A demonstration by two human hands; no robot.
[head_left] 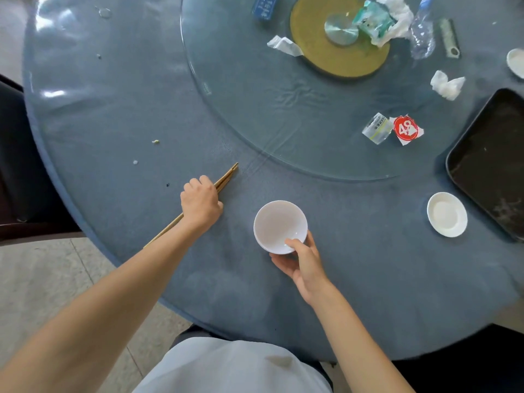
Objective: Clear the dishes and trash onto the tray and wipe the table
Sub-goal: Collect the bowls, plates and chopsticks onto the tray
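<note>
My left hand [200,204] curls over a pair of wooden chopsticks [229,174] lying on the blue round table [113,117]. My right hand [302,262] grips a white bowl [279,225] by its near rim, thumb inside. A black tray [490,165] lies at the right edge. A small white dish [447,214] sits beside the tray, and another white dish [516,62] lies at the far right. Trash is scattered: crumpled tissue [446,85], a red-and-white wrapper [407,129], a clear plastic cup [376,128], a plastic bottle [423,32].
A glass turntable [241,80] on a yellow base [314,49] holds a green-and-white wrapper pile [382,21], a white scrap [285,46] and a blue packet [265,7]. Crumbs [155,142] and a water drop [105,12] dot the left. A dark chair [17,165] stands left.
</note>
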